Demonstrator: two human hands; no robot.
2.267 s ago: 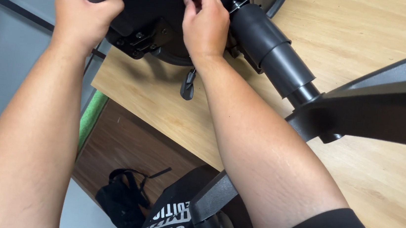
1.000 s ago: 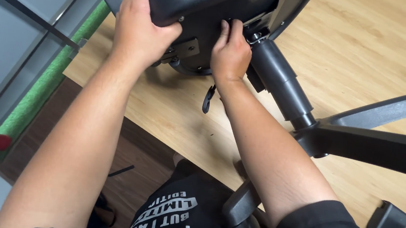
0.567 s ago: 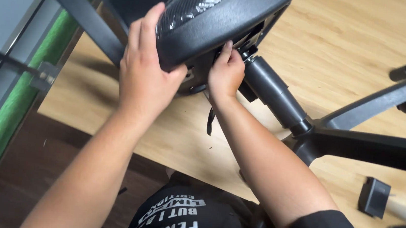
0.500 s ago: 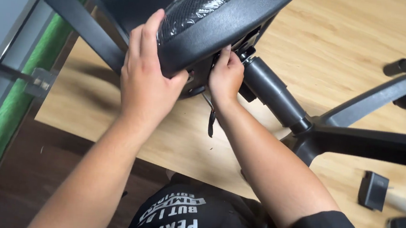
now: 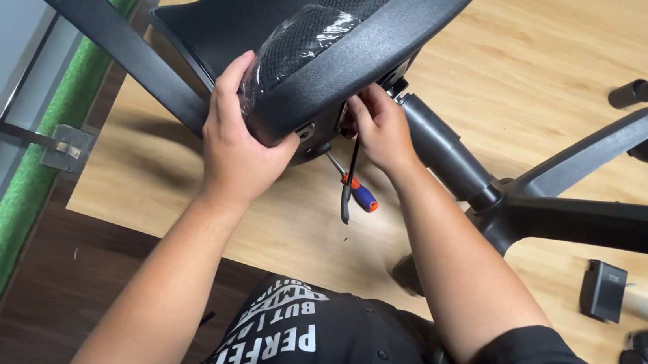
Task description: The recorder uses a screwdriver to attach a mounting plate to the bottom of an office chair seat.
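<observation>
A black office chair lies tipped on a wooden table [image 5: 556, 78]. My left hand [image 5: 238, 146] grips the front edge of its mesh seat [image 5: 345, 42], which is partly wrapped in clear plastic. My right hand [image 5: 381, 128] reaches under the seat at the black mechanism, next to the gas cylinder [image 5: 446, 150]; its fingers are curled there, and what they hold is hidden. A screwdriver with a red and blue handle [image 5: 358, 193] lies on the table just below that hand. A thin black lever [image 5: 351, 177] hangs down beside it.
The chair's star base [image 5: 597, 220] spreads to the right, with a caster [image 5: 643, 359] at the lower right. A black armrest [image 5: 119, 44] sticks out left. A loose caster stem [image 5: 641, 91] and a small black block [image 5: 603, 290] lie on the table. A green strip [image 5: 31, 178] runs along the left.
The seat has tilted up, showing its mesh top and the armrest. My left hand has shifted onto the seat's front edge. The screwdriver on the table has come into sight.
</observation>
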